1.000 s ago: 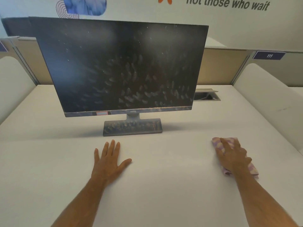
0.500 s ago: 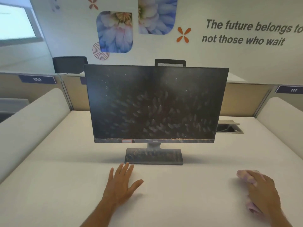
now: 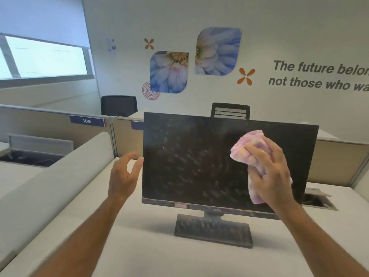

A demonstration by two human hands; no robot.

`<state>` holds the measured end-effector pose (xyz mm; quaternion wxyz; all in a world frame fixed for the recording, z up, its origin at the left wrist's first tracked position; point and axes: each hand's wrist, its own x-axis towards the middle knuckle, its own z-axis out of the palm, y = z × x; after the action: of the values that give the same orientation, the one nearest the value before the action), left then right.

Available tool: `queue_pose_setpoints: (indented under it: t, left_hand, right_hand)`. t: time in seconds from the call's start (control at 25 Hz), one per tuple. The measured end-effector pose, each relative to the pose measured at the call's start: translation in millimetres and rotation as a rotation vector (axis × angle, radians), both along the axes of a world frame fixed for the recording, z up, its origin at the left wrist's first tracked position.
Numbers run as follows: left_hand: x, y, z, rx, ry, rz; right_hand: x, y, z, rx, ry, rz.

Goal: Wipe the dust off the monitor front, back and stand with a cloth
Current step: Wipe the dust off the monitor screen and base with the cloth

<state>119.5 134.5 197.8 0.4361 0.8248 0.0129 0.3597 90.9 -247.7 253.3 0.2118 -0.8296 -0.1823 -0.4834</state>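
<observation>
On white desk (image 3: 139, 250): dusty black flat monitor (image 3: 191, 164) — bare desk either side; left hand (image 3: 123, 174) spread beside its left edge; right hand (image 3: 273, 172) clutching bunched pink-and-yellow cloth (image 3: 247, 144) before screen's right half

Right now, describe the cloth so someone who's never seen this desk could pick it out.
Find the dusty black monitor standing on the white desk. In front of the right half of its screen, the right hand grips a bunched cloth. It is the only soft, pink-and-purple thing among hard black and white surfaces.
</observation>
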Motion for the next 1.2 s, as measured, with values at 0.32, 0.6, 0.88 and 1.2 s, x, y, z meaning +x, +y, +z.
queue_pose_setpoints:
  t: [0.32,0.6,0.88,1.2]
  left_hand:
    - [68,17,103,-0.325,0.13,-0.198]
    - [102,17,115,-0.494,0.102,-0.36]
    - [114,24,116,-0.566,0.119,-0.404]
    - [110,29,122,-0.549,0.167,-0.414]
  right_hand:
    - [100,144,95,-0.823,-0.238,0.049]
    - [130,187,98,-1.008,-0.189,0.024]
    - [139,194,101,-0.944,-0.001,-0.001]
    - [135,201,98,-1.01,-0.165,0.078]
